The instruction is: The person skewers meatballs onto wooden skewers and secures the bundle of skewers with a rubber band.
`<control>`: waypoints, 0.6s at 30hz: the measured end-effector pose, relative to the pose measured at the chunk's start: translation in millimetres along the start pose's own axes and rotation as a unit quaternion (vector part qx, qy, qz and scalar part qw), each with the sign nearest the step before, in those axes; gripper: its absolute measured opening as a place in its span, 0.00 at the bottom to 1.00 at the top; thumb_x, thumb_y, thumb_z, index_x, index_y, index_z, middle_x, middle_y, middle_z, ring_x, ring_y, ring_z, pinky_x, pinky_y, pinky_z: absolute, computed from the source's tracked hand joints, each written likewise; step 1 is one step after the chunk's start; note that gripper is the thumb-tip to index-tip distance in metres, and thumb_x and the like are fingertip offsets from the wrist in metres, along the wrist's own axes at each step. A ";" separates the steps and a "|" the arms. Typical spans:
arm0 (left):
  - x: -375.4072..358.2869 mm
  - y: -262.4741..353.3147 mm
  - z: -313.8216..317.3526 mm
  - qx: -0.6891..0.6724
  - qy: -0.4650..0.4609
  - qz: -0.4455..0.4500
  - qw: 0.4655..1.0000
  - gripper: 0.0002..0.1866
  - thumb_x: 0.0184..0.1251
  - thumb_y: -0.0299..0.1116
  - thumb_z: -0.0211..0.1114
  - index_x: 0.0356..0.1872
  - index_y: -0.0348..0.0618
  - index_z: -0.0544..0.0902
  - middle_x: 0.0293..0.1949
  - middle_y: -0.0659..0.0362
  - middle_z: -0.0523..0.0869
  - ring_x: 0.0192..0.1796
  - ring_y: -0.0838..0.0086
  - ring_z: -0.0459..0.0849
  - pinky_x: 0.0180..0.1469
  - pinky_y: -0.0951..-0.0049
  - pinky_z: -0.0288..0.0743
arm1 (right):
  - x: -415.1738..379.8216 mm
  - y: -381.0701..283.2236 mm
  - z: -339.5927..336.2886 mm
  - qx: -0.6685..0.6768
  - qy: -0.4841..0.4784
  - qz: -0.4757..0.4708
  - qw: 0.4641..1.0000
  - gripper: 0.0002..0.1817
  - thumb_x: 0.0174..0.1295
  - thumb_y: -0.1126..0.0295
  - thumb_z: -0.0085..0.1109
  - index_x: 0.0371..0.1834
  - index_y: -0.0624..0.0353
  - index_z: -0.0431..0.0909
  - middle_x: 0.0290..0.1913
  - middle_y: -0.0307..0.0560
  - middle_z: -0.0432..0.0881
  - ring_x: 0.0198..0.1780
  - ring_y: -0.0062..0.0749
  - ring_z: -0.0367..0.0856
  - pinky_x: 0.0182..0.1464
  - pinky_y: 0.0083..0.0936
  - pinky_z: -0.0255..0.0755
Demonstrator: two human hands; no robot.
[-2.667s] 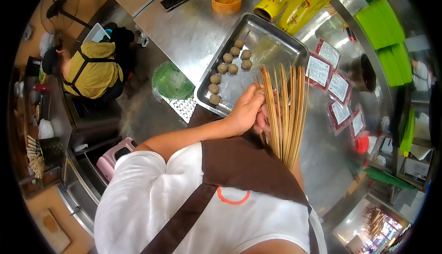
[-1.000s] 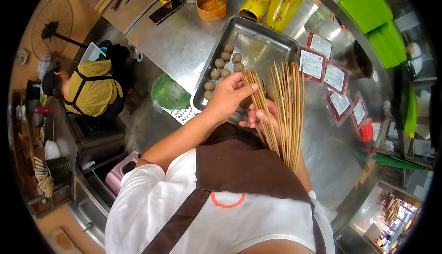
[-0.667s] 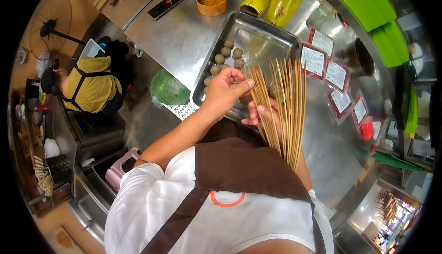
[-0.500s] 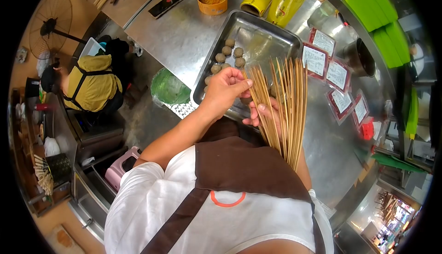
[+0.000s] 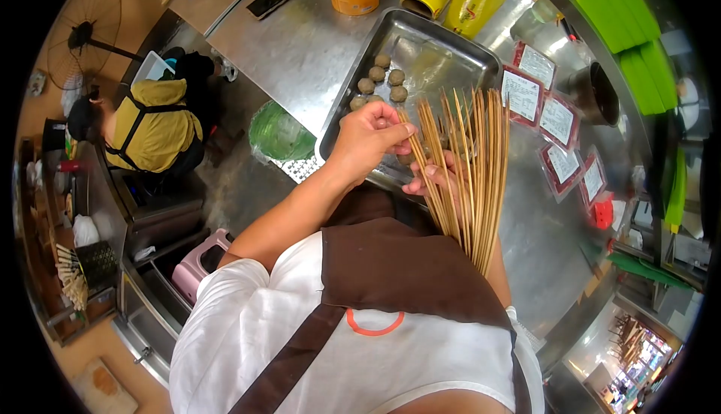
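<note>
1. A bundle of long, thin wooden sticks (image 5: 488,181) is in the person's two bare hands, in front of the apron (image 5: 405,267) and over the near edge of a metal tray (image 5: 443,42).
2. The sticks' long axis runs away from the body, their far ends fanned apart; the leftmost ones lean furthest left.
3. The right hand (image 5: 443,181) is partly curled, palm up, supporting the bundle lower along its length. How firmly it grips, I cannot tell.
4. The left hand (image 5: 364,144) is nearly closed, thumb and fingertips pinching near the far end of the leftmost sticks. It is the nearer hand to those tips; most of the bundle lies to its right.
5. Round, grey-brown balls (image 5: 396,78) sit in the tray, just beyond the left hand.
</note>
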State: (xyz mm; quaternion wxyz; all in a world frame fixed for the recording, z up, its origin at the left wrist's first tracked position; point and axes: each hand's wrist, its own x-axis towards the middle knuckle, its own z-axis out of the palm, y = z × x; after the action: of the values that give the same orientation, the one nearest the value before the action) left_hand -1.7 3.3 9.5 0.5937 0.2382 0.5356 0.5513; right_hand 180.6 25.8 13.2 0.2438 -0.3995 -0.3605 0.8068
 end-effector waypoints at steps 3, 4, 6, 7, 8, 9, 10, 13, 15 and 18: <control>0.4 0.3 -1.9 -0.007 -0.013 -0.003 1.000 0.07 0.60 0.25 0.65 0.33 0.40 0.74 0.35 0.54 0.84 0.34 0.74 0.84 0.36 0.76 0.80 | -2.6 -5.9 3.1 -0.009 0.024 -0.015 1.000 0.15 0.63 0.67 0.57 0.46 0.68 0.75 0.41 0.49 0.79 0.32 0.31 0.82 0.41 0.29 0.81; 0.2 0.3 -2.2 -0.012 -0.016 -0.007 1.000 0.08 0.59 0.25 0.65 0.34 0.40 0.74 0.34 0.54 0.84 0.33 0.74 0.84 0.36 0.76 0.80 | -2.0 -5.6 0.8 -0.017 0.022 -0.026 0.999 0.14 0.63 0.69 0.56 0.47 0.68 0.74 0.36 0.46 0.79 0.29 0.28 0.80 0.38 0.28 0.81; -0.5 1.9 -1.5 -0.017 -0.018 -0.012 1.000 0.08 0.59 0.24 0.65 0.35 0.40 0.74 0.33 0.54 0.84 0.32 0.74 0.84 0.36 0.76 0.80 | -3.0 -5.4 -2.2 -0.015 -0.014 -0.021 1.000 0.15 0.64 0.68 0.54 0.48 0.68 0.72 0.32 0.44 0.77 0.26 0.26 0.77 0.39 0.30 0.81; -1.2 4.3 -0.2 -0.007 -0.019 -0.014 1.000 0.09 0.59 0.24 0.66 0.37 0.40 0.73 0.32 0.55 0.84 0.32 0.73 0.84 0.36 0.76 0.81 | -3.7 -4.5 -2.7 -0.012 -0.050 -0.018 0.999 0.16 0.65 0.67 0.53 0.49 0.68 0.70 0.27 0.43 0.75 0.23 0.24 0.74 0.39 0.32 0.81; -1.3 5.7 0.8 0.003 -0.020 -0.016 1.000 0.10 0.59 0.24 0.66 0.38 0.39 0.73 0.31 0.55 0.84 0.32 0.73 0.84 0.36 0.76 0.81 | -3.3 -5.4 5.1 -0.032 -0.043 -0.014 0.998 0.15 0.66 0.66 0.50 0.48 0.68 0.69 0.22 0.40 0.71 0.19 0.21 0.68 0.37 0.29 0.81; -0.4 5.7 1.3 0.003 -0.018 -0.017 1.000 0.10 0.59 0.24 0.66 0.38 0.39 0.73 0.31 0.55 0.84 0.32 0.73 0.84 0.36 0.76 0.81 | -1.4 -5.1 4.4 -0.031 -0.043 -0.012 0.998 0.15 0.66 0.66 0.50 0.48 0.68 0.69 0.22 0.40 0.71 0.19 0.21 0.68 0.37 0.29 0.81; 1.2 5.4 1.8 0.003 -0.019 -0.014 1.000 0.11 0.59 0.24 0.66 0.39 0.39 0.73 0.31 0.55 0.84 0.32 0.73 0.85 0.36 0.77 0.81 | 0.8 -5.1 2.7 -0.042 -0.055 -0.006 0.998 0.14 0.66 0.67 0.50 0.48 0.68 0.70 0.22 0.40 0.71 0.18 0.21 0.68 0.37 0.29 0.81; 1.3 3.6 1.8 -0.008 -0.026 -0.006 1.000 0.11 0.60 0.24 0.66 0.41 0.40 0.73 0.31 0.56 0.84 0.33 0.74 0.85 0.35 0.78 0.80 | -0.7 -6.7 3.0 -0.049 -0.057 0.004 0.997 0.13 0.67 0.68 0.49 0.48 0.67 0.70 0.23 0.40 0.72 0.18 0.20 0.68 0.38 0.30 0.81; 1.6 0.6 1.4 -0.030 -0.036 0.010 0.999 0.10 0.61 0.24 0.65 0.40 0.40 0.73 0.33 0.57 0.84 0.35 0.74 0.85 0.37 0.77 0.80 | -2.9 -8.6 4.5 0.012 -0.035 0.001 0.999 0.12 0.65 0.71 0.54 0.46 0.68 0.71 0.26 0.44 0.75 0.19 0.21 0.70 0.36 0.30 0.81; 1.3 -0.8 -0.6 -0.047 -0.052 0.009 0.997 0.10 0.61 0.25 0.65 0.41 0.41 0.73 0.34 0.59 0.83 0.37 0.74 0.84 0.40 0.75 0.80 | 0.3 -7.4 -0.2 0.000 -0.061 -0.006 0.998 0.13 0.66 0.69 0.52 0.45 0.69 0.71 0.26 0.45 0.76 0.18 0.22 0.69 0.41 0.30 0.80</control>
State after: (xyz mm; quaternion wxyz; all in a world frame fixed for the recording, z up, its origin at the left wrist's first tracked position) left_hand -2.1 4.1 8.1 0.6267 0.2430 0.4753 0.5677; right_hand 181.4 30.7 18.7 0.2264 -0.3473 -0.3773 0.8281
